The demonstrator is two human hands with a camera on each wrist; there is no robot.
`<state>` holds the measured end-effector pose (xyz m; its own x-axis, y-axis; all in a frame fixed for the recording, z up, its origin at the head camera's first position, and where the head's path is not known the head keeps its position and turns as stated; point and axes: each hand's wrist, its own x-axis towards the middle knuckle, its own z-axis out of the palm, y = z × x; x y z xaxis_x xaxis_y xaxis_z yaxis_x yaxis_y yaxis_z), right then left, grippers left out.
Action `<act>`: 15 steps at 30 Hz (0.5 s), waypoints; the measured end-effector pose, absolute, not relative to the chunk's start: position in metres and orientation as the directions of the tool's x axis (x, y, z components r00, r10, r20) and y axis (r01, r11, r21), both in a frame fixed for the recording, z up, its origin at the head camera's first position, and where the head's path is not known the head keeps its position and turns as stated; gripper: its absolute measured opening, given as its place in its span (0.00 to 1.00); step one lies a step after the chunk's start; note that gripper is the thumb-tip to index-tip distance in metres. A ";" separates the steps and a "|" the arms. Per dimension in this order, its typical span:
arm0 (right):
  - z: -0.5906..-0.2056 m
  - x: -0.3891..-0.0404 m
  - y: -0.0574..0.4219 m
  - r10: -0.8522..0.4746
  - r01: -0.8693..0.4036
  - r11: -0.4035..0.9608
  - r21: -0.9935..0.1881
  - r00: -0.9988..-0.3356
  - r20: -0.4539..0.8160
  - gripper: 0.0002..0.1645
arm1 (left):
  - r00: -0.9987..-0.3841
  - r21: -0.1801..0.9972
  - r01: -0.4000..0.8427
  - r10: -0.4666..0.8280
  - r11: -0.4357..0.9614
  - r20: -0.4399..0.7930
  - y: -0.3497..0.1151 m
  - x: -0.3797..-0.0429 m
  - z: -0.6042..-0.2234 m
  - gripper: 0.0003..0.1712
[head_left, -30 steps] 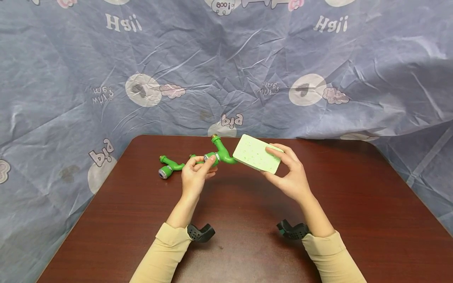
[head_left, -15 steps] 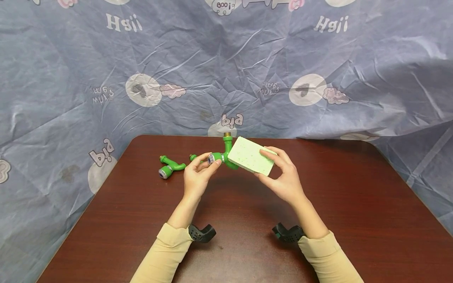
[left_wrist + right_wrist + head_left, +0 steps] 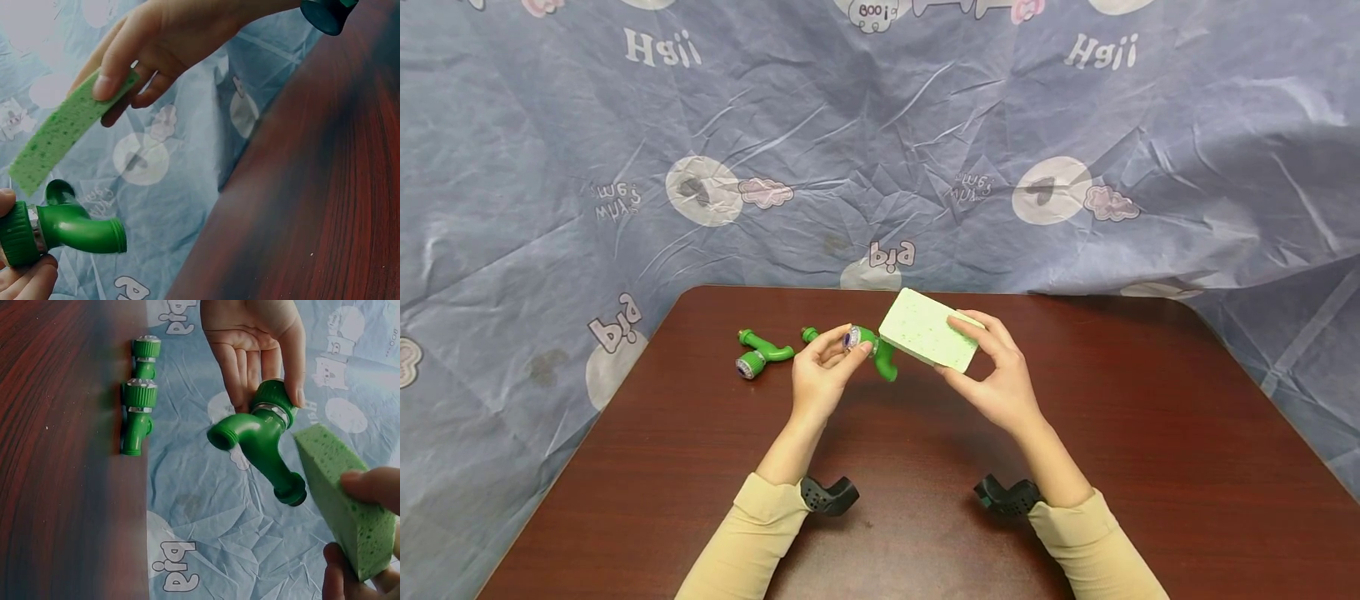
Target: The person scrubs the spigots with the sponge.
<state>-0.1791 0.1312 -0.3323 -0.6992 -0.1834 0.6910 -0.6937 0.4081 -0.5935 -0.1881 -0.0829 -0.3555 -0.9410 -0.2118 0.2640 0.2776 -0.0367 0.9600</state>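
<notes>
By its ribbed knob, my left hand [image 3: 814,385] pinches a green tap [image 3: 886,364] in the air above the table. The tap's spout points downward in the head view, and its threaded end is hidden behind the sponge there. My right hand [image 3: 1007,383] grips a pale green rectangular sponge [image 3: 927,330] between thumb and fingers. In the head view the sponge overlaps the tap. From the right wrist, the sponge [image 3: 334,478] lies close beside the tap body [image 3: 265,447], with a narrow gap visible.
Two more green taps lie on the dark wooden table [image 3: 925,517]: one at the left [image 3: 762,354], and another tap [image 3: 809,334] mostly hidden behind my left hand. A wrinkled blue-grey printed cloth [image 3: 880,150] hangs behind the table.
My left hand has shifted slightly right and turned the tap, so its threaded end swung from upper left to behind the sponge. My right hand has moved left with the sponge.
</notes>
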 end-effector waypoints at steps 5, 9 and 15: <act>-0.337 -0.183 0.133 -0.212 -0.695 0.394 -0.601 -0.705 0.677 0.34 | -0.938 0.957 0.288 -0.206 -0.021 0.278 -0.083 -0.193 -0.364 0.23; -0.337 -0.183 0.133 -0.191 -0.677 0.400 -0.617 -0.720 0.667 0.34 | -0.939 0.958 0.287 -0.203 -0.016 0.278 -0.084 -0.200 -0.374 0.24; -0.332 -0.179 0.132 -0.164 -0.657 0.390 -0.645 -0.739 0.654 0.33 | -0.932 0.944 0.330 -0.168 -0.022 0.322 -0.082 -0.191 -0.362 0.23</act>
